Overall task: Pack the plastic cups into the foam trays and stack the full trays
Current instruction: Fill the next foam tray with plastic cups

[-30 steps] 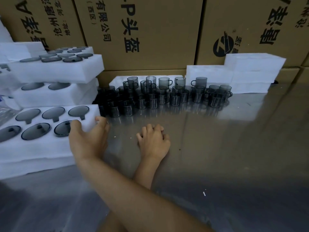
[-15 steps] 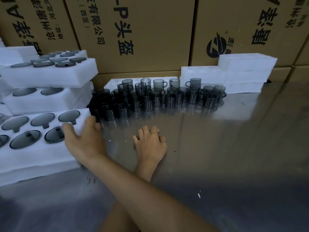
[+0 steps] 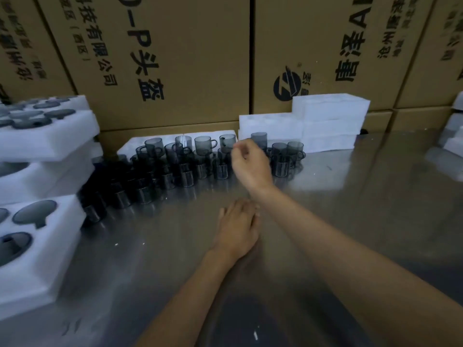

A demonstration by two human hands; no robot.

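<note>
Several dark smoky plastic cups point(image 3: 185, 169) with handles stand crowded at the back of the metal table point(image 3: 350, 209). My right hand point(image 3: 248, 164) hovers just over the right part of that cluster, fingers loosely bent, nothing in it. Knuckles up and fingers curled, my left hand point(image 3: 238, 226) rests empty on the table in front of the cups. At the near left lies a white foam tray point(image 3: 57, 246) with dark round pockets. Behind it rises a stack of similar foam trays point(image 3: 62, 136).
White foam blocks point(image 3: 330, 121) are piled at the back right, and more foam point(image 3: 453, 141) shows at the right edge. A flat foam piece point(image 3: 135, 144) lies behind the cups. Printed cardboard boxes point(image 3: 175, 58) wall off the back.
My right hand left the near-left foam tray and swung right and forward to the cups. The left hand stayed resting on the table. The view shifted right.
</note>
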